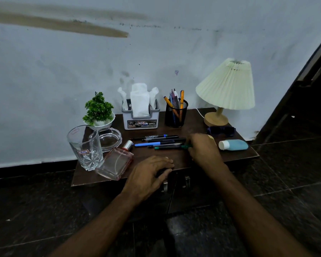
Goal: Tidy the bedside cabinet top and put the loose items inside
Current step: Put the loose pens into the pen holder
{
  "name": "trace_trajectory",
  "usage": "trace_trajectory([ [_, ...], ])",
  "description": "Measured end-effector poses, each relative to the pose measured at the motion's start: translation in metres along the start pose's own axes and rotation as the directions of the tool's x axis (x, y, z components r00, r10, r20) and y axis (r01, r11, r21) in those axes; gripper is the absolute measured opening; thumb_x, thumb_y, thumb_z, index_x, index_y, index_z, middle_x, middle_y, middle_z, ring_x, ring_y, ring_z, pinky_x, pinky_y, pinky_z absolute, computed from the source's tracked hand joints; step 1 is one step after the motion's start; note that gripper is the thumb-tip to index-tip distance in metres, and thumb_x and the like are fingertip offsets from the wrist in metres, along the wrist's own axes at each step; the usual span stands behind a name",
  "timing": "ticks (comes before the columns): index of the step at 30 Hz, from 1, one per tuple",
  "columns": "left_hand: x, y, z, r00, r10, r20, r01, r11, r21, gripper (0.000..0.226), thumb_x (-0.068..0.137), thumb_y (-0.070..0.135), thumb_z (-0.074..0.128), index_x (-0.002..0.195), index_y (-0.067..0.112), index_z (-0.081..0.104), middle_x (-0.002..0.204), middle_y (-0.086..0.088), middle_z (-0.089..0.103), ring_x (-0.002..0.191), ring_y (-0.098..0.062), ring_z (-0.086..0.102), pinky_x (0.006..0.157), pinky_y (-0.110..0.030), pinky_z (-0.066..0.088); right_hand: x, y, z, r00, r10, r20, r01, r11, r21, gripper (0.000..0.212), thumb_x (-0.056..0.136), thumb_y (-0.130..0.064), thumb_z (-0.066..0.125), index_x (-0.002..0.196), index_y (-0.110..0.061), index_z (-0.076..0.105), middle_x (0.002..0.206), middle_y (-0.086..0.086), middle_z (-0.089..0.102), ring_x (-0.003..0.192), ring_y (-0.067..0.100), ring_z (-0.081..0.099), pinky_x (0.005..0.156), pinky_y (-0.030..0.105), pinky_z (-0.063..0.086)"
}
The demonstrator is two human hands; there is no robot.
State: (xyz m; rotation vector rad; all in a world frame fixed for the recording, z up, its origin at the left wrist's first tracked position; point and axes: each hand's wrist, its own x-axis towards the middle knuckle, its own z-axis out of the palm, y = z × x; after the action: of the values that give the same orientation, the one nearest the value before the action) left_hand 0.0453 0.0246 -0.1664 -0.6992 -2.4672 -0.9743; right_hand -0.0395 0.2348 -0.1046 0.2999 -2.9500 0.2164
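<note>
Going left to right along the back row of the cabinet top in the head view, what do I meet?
Potted plant → tissue box → black pen holder → table lamp.

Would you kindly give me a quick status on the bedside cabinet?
Right hand on the loose pens, fingers at their right ends. Left hand resting at the cabinet top front edge. Doors shut; nothing inside yet.

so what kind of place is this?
Likely a bedroom corner at home: a low cabinet against a wall, with a lamp, tissue box and perfume bottle on top.
</note>
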Motion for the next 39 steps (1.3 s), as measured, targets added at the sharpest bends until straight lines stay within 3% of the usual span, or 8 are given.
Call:
trace_trajectory([
  [8,0.000,0.000,-0.001,1.000,-0.001,0.004,0.001,1.000,0.012,0.021,0.098,0.028,0.070,0.117,0.026,0.078,0.124,0.014,0.073,0.120,0.004,0.061,0.106,-0.022,0.048,-0.022,0.003,-0.009,0.996,-0.063,0.065,0.056,0.993,0.104,0.027,0.086,-0.008,0.065,0.108,-0.022,0.071,0.111,0.003,0.060,0.099,0.026,0.063,0.082,0.042,0.056],
  [13,0.000,0.001,-0.001,1.000,-0.005,-0.003,0.005,1.000,0.004,0.021,0.097,0.028,0.071,0.117,0.025,0.078,0.124,0.015,0.073,0.120,0.004,0.062,0.106,-0.022,0.048,-0.041,0.009,-0.035,1.000,0.002,-0.029,0.007,0.953,0.303,0.013,0.085,-0.018,0.075,0.087,-0.028,0.067,0.098,-0.008,0.060,0.090,0.009,0.059,0.072,0.028,0.049],
  [18,0.000,0.001,0.000,1.000,-0.020,-0.019,0.020,1.000,-0.008,0.021,0.096,0.028,0.072,0.115,0.026,0.079,0.122,0.015,0.074,0.120,0.005,0.062,0.106,-0.025,0.049,-0.047,0.001,-0.055,0.971,0.192,-0.146,0.026,0.519,0.855,0.008,0.093,-0.010,0.072,0.097,-0.017,0.074,0.093,0.000,0.072,0.082,0.015,0.071,0.067,0.034,0.063],
  [21,0.001,0.001,0.001,0.999,-0.024,-0.022,0.024,1.000,-0.011,0.021,0.096,0.029,0.073,0.116,0.027,0.079,0.122,0.016,0.073,0.120,0.007,0.061,0.105,-0.026,0.050,-0.034,-0.010,-0.059,0.927,0.280,-0.248,0.174,0.265,0.948,0.009,0.095,-0.001,0.068,0.100,-0.007,0.072,0.103,0.012,0.074,0.099,0.023,0.074,0.076,0.037,0.065],
  [24,0.001,0.000,0.001,0.999,-0.023,-0.022,0.023,1.000,-0.012,0.021,0.096,0.030,0.072,0.116,0.028,0.078,0.122,0.017,0.073,0.120,0.007,0.061,0.105,-0.027,0.051,-0.011,-0.019,-0.058,0.871,0.378,-0.314,0.272,0.160,0.949,0.009,0.094,-0.002,0.070,0.103,-0.003,0.071,0.101,0.013,0.076,0.098,0.023,0.075,0.084,0.039,0.064],
  [28,0.001,0.001,0.001,1.000,-0.017,-0.018,0.017,1.000,-0.001,0.021,0.097,0.031,0.071,0.116,0.028,0.078,0.123,0.017,0.073,0.121,0.008,0.060,0.105,-0.025,0.050,0.024,-0.028,-0.053,0.778,0.456,-0.433,0.356,0.247,0.901,0.014,0.093,-0.014,0.076,0.107,-0.011,0.074,0.101,0.005,0.078,0.098,0.021,0.075,0.090,0.041,0.061],
  [34,-0.001,0.002,0.000,1.000,-0.014,-0.024,0.013,1.000,-0.025,0.020,0.097,0.029,0.071,0.115,0.025,0.079,0.123,0.016,0.073,0.121,0.005,0.061,0.104,-0.026,0.051,0.065,-0.037,-0.054,0.645,0.458,-0.612,0.380,0.503,0.776,0.020,0.095,-0.011,0.072,0.114,-0.008,0.073,0.104,0.001,0.076,0.095,0.011,0.073,0.082,0.015,0.055],
  [39,0.000,0.002,0.000,1.000,-0.008,-0.028,0.008,1.000,-0.022,0.020,0.096,0.027,0.072,0.114,0.024,0.079,0.121,0.015,0.074,0.119,0.004,0.063,0.104,-0.024,0.050,0.097,-0.031,-0.046,0.705,0.294,-0.645,0.278,0.722,0.633,0.028,0.096,-0.014,0.068,0.124,-0.016,0.062,0.103,0.001,0.076,0.093,0.016,0.072,0.086,0.034,0.059],
])
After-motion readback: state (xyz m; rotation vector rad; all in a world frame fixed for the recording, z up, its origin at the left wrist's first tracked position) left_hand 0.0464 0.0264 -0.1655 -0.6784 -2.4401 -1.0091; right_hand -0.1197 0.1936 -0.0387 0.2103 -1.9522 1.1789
